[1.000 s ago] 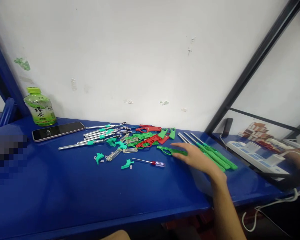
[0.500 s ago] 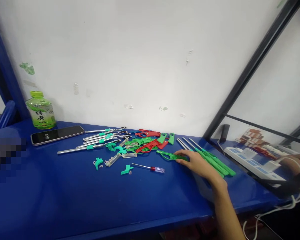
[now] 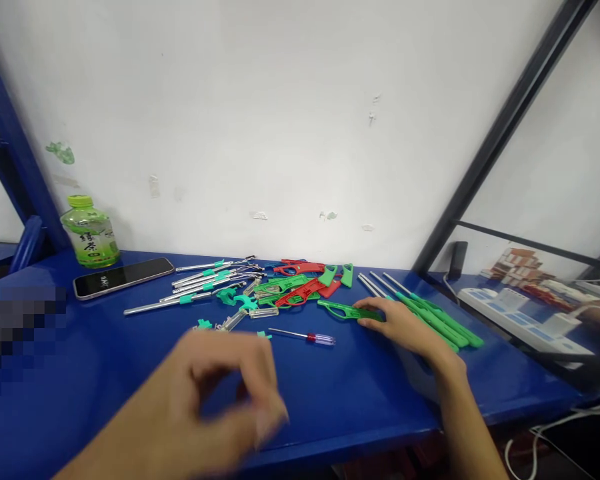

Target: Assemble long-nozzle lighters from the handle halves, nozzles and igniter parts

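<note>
On the right of the blue table, my right hand [image 3: 393,323] has its fingers closed round the rear of a green lighter casing [image 3: 337,309], which lies on the tabletop. My left hand [image 3: 225,393], blurred, is raised in the near foreground with thumb and fingertips pinched together; whatever is between them cannot be made out. Beyond the left hand lies a screwdriver [image 3: 324,339] with a clear handle. Red casings [image 3: 300,291] and green casings [image 3: 283,285] are heaped further back. Clear fuel tanks [image 3: 264,312] and teal triggers [image 3: 246,302] lie beside them.
Metal lighter tubes [image 3: 195,287] with teal parts lie left of the heap. Several green long-neck lighters [image 3: 437,320] lie right of my right hand. A phone [image 3: 125,277] and green tea bottle [image 3: 90,233] stand far left. A black frame [image 3: 500,147] and power strip [image 3: 525,323] are right.
My left hand has come into view from below, partly covering the teal triggers at the front. My right hand stays on the green lighter casing. The view has shifted slightly.
</note>
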`<state>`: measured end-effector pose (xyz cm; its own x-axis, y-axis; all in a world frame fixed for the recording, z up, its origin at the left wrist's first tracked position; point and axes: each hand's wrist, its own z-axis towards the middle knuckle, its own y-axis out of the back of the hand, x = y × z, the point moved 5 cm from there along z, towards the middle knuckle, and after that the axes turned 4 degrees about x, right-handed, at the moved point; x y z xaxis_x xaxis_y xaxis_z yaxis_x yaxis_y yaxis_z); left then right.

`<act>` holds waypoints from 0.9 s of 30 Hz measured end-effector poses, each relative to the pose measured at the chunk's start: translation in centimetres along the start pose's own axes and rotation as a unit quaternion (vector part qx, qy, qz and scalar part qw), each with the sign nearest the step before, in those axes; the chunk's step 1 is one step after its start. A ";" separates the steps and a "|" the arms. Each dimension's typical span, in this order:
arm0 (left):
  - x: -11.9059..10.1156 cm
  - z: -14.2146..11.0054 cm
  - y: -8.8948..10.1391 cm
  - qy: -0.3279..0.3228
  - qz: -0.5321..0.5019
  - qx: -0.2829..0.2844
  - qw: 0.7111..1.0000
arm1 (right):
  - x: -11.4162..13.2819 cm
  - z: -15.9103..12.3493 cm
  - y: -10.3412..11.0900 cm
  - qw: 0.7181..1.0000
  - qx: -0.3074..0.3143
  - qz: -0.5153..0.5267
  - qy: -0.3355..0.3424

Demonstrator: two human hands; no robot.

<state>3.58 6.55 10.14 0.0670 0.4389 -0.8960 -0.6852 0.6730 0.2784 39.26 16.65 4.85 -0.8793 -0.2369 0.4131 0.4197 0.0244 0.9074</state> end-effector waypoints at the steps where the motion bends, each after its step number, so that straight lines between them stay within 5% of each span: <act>1: 0.2 0.4 1.4 0.015 0.009 -0.041 0.999 | -0.1 0.0 0.0 1.000 -0.001 0.001 -0.001; 3: 0.7 0.7 4.1 0.051 0.053 -0.184 0.980 | -0.3 0.0 0.0 1.000 -0.001 0.002 -0.001; 6: 1.1 0.7 5.3 0.052 0.082 -0.254 0.962 | -0.4 0.1 -0.1 1.000 0.003 0.004 0.004; 17: 2.1 0.9 4.6 0.067 0.049 -0.196 0.977 | -0.7 0.1 -0.2 1.000 0.010 0.003 0.008; 20: 2.1 0.8 4.9 0.077 0.106 -0.194 0.972 | -0.6 0.1 -0.2 1.000 0.012 0.002 0.006; 22: 2.2 0.3 6.1 0.113 0.261 -0.219 0.933 | -0.6 0.1 -0.3 1.000 0.014 0.000 0.004; 25: 2.9 -1.5 9.4 0.175 0.529 -0.277 0.783 | -0.7 0.2 -0.3 1.000 0.016 -0.002 0.004; 27: 4.3 -3.0 11.7 0.196 0.562 -0.270 0.757 | -0.9 0.2 -0.4 1.000 0.017 -0.004 0.003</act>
<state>-6.32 14.57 8.51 -0.9261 0.2724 -0.2609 -0.3531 -0.3827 0.8537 39.82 17.07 4.18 -0.8807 -0.2438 0.4060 0.4055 0.0549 0.9125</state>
